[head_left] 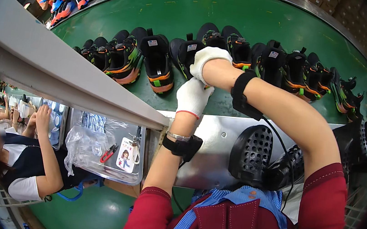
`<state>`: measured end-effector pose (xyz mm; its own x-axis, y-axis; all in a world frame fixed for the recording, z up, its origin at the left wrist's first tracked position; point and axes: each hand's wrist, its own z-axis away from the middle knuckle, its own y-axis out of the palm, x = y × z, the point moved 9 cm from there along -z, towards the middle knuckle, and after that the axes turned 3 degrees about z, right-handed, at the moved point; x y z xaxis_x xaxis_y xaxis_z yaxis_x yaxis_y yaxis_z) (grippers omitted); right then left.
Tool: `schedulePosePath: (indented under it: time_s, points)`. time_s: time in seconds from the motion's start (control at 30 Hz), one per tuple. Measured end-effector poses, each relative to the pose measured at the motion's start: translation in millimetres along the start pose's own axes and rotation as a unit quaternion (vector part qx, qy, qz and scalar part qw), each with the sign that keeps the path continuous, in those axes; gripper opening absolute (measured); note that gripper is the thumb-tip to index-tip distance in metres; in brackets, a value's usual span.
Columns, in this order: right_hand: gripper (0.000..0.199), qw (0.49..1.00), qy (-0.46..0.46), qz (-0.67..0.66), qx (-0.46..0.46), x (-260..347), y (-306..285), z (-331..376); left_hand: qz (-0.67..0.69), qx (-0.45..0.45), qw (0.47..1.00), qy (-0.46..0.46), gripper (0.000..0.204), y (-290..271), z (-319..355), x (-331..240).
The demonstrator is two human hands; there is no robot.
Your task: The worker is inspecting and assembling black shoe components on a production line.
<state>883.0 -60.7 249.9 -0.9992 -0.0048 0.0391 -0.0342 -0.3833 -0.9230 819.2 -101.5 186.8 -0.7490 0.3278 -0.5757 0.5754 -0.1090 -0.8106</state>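
Both my hands wear white knit gloves and meet at a black sports shoe (185,50) in the row on the green surface. My left hand (193,98) has its fingers curled in at the shoe's heel end, which the gloves mostly cover. Just above it, my right hand (210,63) bends over the same shoe, its fingers hidden behind the glove and wrist. Immediately to the left stands another black shoe (157,63) with an orange and green heel. To the right of my hands is a black shoe (238,45) with orange and green trim.
More black shoes (295,66) line the green surface (159,15). A grey beam (75,60) slants along my left. Near my body, a black sole-shaped piece with holes (252,152) rests on a metal ledge (212,138). A co-worker (22,159) sits left beside a tray (132,177) holding red snips (108,153).
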Motion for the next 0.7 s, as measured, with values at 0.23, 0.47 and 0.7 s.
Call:
schedulePosePath:
  time_s: [0.23, 0.47, 0.7]
  points:
    - [0.032, 0.997, 0.023, -0.060, 0.037, -9, 37, -40, -0.048, 0.229, 0.967, -0.101, 0.035, 38, -17, 11]
    - [0.029, 0.995, -0.066, 0.073, 0.021, 18, 22, -38, -0.099, 0.289, 0.952, -0.016, 0.036, 62, -25, 17]
    - [0.027, 0.995, -0.062, 0.061, -0.057, 11, 22, -57, -0.135, 0.362, 0.921, -0.041, 0.033, 56, -27, 4]
